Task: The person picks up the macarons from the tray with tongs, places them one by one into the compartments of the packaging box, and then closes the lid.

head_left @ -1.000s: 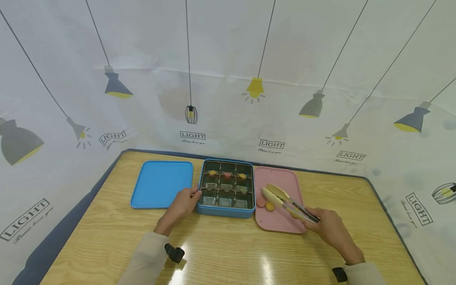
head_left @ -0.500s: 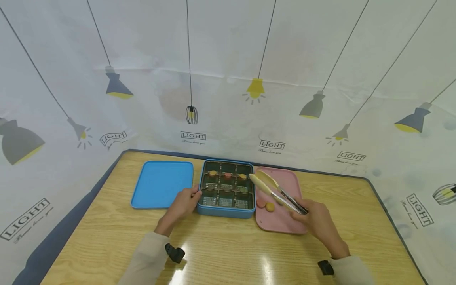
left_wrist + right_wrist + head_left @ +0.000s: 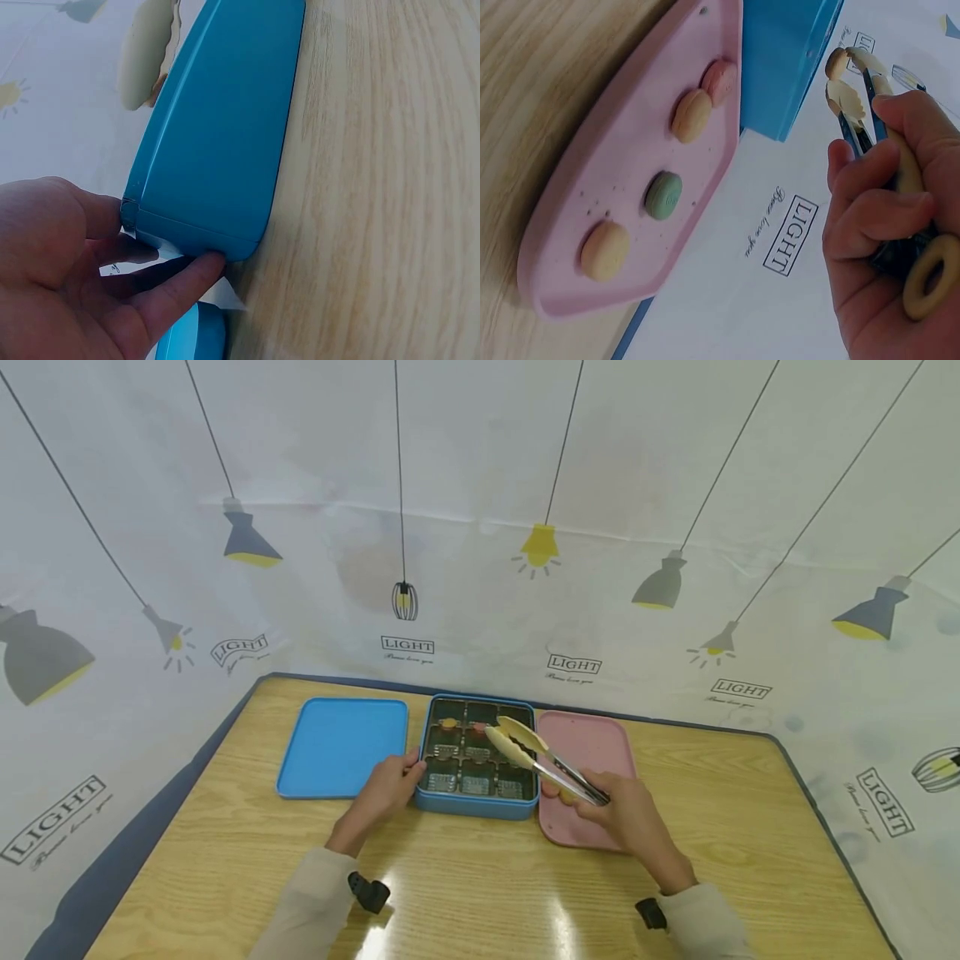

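Note:
My left hand (image 3: 386, 785) holds the left side of a blue box (image 3: 476, 807); in the left wrist view its thumb is at the rim and the fingers touch the box's corner. Inside is a divided insert, with a yellow macaron (image 3: 448, 723) and a red macaron (image 3: 478, 727) in view. My right hand (image 3: 626, 814) grips metal tongs (image 3: 512, 747) with cream tips, spread above the box's right half and hiding compartments there. In the right wrist view a brownish round piece (image 3: 836, 64) shows at the tips; whether they pinch it I cannot tell.
A pink tray (image 3: 588, 743) right of the box carries a pink macaron (image 3: 719, 82), a green macaron (image 3: 664, 195) and two yellowish ones. A blue lid (image 3: 341, 747) lies to the left. Behind the wooden table (image 3: 480, 885) hangs a printed curtain (image 3: 465, 527).
My right hand has carried the tongs leftward and away from me, from over the pink tray to over the box. The left hand and the box have stayed in place.

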Motion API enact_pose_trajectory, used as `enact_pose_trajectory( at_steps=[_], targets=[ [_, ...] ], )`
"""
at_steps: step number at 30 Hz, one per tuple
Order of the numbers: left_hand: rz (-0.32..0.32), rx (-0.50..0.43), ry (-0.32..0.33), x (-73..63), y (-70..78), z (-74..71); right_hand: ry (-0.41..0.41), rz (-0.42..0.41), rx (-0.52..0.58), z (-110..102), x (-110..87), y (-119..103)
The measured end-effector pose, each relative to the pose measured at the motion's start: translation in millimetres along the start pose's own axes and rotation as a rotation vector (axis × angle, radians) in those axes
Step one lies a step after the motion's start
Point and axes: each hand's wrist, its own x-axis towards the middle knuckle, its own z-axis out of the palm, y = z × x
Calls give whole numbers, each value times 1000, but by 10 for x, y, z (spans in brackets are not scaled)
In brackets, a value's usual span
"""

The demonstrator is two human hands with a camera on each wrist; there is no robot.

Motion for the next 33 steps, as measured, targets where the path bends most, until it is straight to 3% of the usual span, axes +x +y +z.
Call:
enact_pose_trajectory(
  at_steps=[5,10,19,33],
  targets=[
    [13,9,-4,1,0,-4,23,-77,5,84,18,-51],
    [21,14,-5,2,2,-6,29,-54,-45,139,27,-82],
    [25,1,-2,4,3,-11,30,-79,-33,192,46,-97],
    [3,-19,-12,-6,-2,-11,-3,41,51,129,41,-10]
  ],
)
